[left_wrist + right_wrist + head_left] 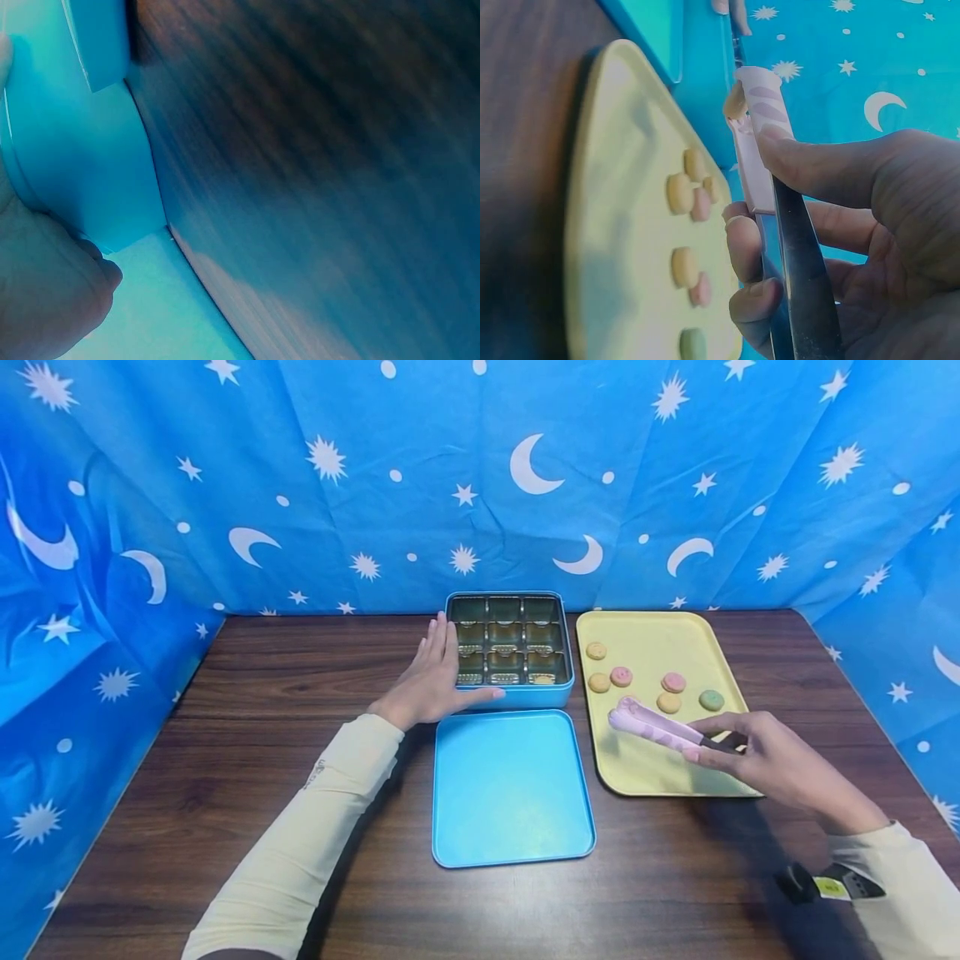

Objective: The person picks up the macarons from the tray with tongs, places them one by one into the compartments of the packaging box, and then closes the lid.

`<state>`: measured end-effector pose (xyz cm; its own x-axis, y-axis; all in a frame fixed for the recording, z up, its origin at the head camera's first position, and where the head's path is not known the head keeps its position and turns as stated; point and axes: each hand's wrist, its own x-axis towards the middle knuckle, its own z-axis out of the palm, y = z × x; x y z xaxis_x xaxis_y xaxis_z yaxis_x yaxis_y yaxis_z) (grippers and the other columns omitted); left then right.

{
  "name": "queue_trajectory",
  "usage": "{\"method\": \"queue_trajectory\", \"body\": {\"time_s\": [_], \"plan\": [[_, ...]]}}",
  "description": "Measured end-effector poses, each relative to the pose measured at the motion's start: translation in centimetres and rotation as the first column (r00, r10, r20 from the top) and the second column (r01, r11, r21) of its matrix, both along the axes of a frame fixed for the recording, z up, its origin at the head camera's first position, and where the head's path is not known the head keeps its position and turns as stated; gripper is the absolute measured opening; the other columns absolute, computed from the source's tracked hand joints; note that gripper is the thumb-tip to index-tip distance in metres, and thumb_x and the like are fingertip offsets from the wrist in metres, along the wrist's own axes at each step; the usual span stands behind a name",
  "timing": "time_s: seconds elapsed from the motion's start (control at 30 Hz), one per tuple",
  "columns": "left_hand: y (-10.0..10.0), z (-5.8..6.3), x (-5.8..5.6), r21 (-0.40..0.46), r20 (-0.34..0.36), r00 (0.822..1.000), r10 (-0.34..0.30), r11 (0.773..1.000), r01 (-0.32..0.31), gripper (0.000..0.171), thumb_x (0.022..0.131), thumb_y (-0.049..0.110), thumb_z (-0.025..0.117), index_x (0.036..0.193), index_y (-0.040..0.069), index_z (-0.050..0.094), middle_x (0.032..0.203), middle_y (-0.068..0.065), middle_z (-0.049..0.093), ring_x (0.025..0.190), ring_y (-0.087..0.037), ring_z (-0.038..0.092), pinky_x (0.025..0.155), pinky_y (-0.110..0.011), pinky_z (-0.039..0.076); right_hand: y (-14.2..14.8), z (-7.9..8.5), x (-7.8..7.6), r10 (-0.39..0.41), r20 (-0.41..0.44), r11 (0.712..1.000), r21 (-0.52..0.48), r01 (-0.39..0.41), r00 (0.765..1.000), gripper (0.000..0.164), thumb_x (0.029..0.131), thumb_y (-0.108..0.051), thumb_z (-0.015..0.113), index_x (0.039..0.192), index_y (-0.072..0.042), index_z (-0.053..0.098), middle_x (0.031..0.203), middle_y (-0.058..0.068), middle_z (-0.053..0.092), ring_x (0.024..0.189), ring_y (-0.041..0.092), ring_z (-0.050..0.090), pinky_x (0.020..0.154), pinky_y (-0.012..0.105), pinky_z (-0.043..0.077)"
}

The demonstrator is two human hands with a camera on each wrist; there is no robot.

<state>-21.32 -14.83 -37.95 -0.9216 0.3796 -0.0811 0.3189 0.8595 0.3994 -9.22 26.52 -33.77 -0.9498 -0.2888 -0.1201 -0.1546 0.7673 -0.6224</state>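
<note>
My left hand (427, 681) rests against the blue square tin (536, 697), straight fingers along its left wall and thumb across its front. Inside the tin is a divided gold insert (506, 635); a yellow cookie (542, 678) sits in its front right compartment. My right hand (780, 764) grips pink paw-shaped tongs (660, 727) by their dark metal arms, over the yellow tray (637, 772). In the right wrist view a tan cookie (736, 102) shows between the tong tips. Yellow cookies (669, 702), pink cookies (621, 676) and a green cookie (711, 699) lie on the tray.
A blue lid (513, 789) lies on the brown wooden table (300, 693) just in front of the tin. The tray stands to the right of the tin and lid. A blue curtain (450, 485) with moons and stars hangs behind the table and at both sides.
</note>
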Motion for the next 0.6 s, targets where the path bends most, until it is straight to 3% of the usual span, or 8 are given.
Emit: {"method": "queue_trajectory", "body": {"time_s": [0.17,0.37,0.5,0.6], "plan": [[0.0,-0.1,0.0,0.004,-0.005,1.000,0.002,1.000,-0.002,0.134,0.079,0.089,0.050,0.158,0.002,-0.015,0.164,-0.014,-0.026,0.152,-0.027,-0.021,0.123,-0.044,-0.003,-0.8,1.1,-1.6,0.041,-0.037,0.999,0.019,-0.040,0.998,0.037,0.094,-0.023,0.075,0.120,0.003,0.072,0.107,0.015,0.071,0.070,0.017,0.050,0.055,0.027,0.042],[0.0,-0.1,-0.1,0.015,-0.007,1.000,0.005,1.000,-0.005,0.135,0.078,0.089,0.051,0.159,0.000,-0.012,0.164,-0.011,-0.029,0.149,-0.020,-0.026,0.123,-0.043,-0.003,-2.7,2.3,-3.9,0.060,-0.013,0.998,0.005,-0.060,0.998,0.040,0.095,-0.025,0.075,0.122,0.003,0.071,0.113,0.017,0.070,0.082,0.023,0.061,0.065,0.030,0.049],[0.0,-0.1,-0.1,0.002,-0.012,1.000,0.001,1.000,-0.001,0.135,0.079,0.089,0.051,0.159,-0.001,-0.011,0.165,-0.015,-0.025,0.150,-0.022,-0.025,0.123,-0.044,-0.002,-4.6,2.8,-5.3,0.070,0.022,0.997,-0.026,-0.069,0.997,0.038,0.093,-0.025,0.076,0.122,-0.001,0.072,0.105,0.010,0.071,0.081,0.024,0.062,0.064,0.031,0.048],[-0.1,-0.2,0.0,-0.007,-0.014,1.000,0.003,1.000,-0.003,0.135,0.079,0.089,0.051,0.159,-0.001,-0.011,0.165,-0.017,-0.023,0.149,-0.022,-0.026,0.123,-0.045,-0.002,-6.1,3.1,-6.5,0.073,0.051,0.996,-0.053,-0.070,0.996,0.038,0.093,-0.023,0.077,0.123,-0.001,0.072,0.099,0.009,0.069,0.070,0.021,0.057,0.056,0.030,0.044]]}}
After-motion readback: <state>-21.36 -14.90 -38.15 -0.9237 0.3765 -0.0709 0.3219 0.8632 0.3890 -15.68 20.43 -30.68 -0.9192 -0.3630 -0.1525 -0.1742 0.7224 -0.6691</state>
